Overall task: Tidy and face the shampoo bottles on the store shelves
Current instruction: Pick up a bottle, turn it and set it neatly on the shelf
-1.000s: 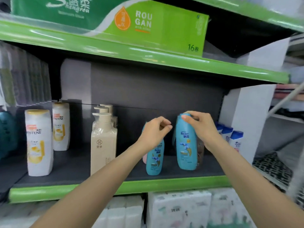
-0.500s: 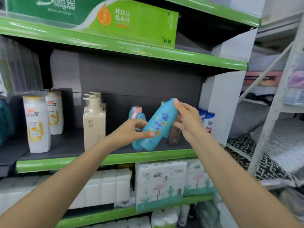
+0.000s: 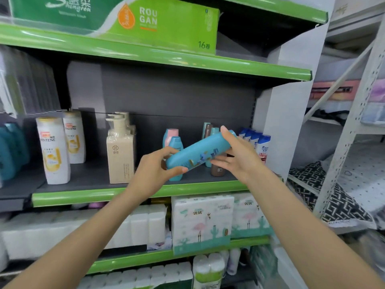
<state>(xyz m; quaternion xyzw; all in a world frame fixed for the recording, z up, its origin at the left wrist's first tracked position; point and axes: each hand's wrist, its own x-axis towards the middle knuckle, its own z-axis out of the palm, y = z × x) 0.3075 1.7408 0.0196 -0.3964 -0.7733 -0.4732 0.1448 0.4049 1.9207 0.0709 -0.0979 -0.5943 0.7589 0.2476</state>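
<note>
Both hands holding a teal bottle (image 3: 200, 152) tilted, off the shelf (image 3: 135, 192), left hand (image 3: 160, 170) gripping its base at 8 o'clock, right hand (image 3: 235, 157) grasping its cap end at 2 o'clock, other bottles (image 3: 175, 142) standing behind

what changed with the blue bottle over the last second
The blue bottle, upright on the shelf a second ago, was lifted off and tipped nearly flat. The left hand moved from a smaller blue bottle to grip its base; the right hand kept the cap end. Other bottles stayed put.
</note>
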